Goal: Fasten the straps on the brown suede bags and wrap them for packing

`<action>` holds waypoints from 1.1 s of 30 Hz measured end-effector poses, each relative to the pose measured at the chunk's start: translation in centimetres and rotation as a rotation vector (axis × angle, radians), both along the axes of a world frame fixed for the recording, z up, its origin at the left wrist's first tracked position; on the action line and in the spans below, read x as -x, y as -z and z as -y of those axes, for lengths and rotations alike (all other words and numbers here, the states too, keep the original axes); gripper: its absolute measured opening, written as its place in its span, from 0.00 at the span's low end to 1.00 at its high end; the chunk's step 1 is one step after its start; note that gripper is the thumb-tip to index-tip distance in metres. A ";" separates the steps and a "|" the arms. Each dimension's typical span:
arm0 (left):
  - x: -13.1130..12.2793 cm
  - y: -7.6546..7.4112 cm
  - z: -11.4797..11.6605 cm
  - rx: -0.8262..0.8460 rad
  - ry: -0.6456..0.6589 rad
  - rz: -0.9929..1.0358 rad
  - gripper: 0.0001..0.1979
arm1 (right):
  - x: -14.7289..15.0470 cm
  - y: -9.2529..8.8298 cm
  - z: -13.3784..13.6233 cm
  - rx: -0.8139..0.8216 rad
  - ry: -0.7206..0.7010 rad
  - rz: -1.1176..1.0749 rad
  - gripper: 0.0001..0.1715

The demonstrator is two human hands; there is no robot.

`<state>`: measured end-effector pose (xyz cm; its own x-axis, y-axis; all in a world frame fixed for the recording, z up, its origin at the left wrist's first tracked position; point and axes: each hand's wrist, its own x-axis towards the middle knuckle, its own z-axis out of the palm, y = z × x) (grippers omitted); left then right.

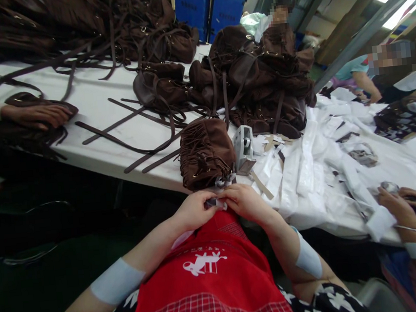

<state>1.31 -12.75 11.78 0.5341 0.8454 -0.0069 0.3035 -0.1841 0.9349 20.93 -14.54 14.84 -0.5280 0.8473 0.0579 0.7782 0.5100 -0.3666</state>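
My left hand [194, 210] and my right hand [245, 202] meet at the table's near edge, above my red apron. Both pinch a small dark and white tag [214, 203] between their fingertips. Just beyond them lies a brown fringed bag [203, 151], touching the edge of the white table [108, 151]. A grey tag gun [244, 148] stands right of that bag.
Piles of brown bags [260, 82] and long straps [132, 129] cover the table's far side. White plastic wrappers [316, 175] spread to the right. Another person's hand [37, 116] rests on a bag at left; another's hands [403, 201] work at right. Blue crates [211, 3] stand behind.
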 end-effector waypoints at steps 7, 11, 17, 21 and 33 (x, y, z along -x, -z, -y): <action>0.1 0.3 0.0 -0.035 -0.009 0.042 0.11 | 0.6 -0.4 0.2 -0.086 0.031 0.121 0.08; -0.2 1.0 0.0 0.041 -0.086 0.072 0.09 | 0.8 0.6 1.2 -0.199 0.009 0.173 0.13; -0.3 1.2 -0.1 0.373 -0.160 0.223 0.18 | 0.5 2.5 2.1 -0.197 0.038 -0.051 0.32; -0.3 1.0 -0.1 0.414 -0.197 0.257 0.21 | 0.6 2.8 2.1 -0.160 0.060 -0.256 0.33; -0.7 0.5 -0.2 0.448 -0.243 0.265 0.27 | 1.7 3.4 3.1 -0.178 0.106 -0.353 0.52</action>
<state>2.02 -12.52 11.25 0.3569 0.8895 -0.2853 0.0325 0.2934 0.9554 19.25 -17.63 11.44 -0.3594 0.8563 0.3708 0.6719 0.5133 -0.5339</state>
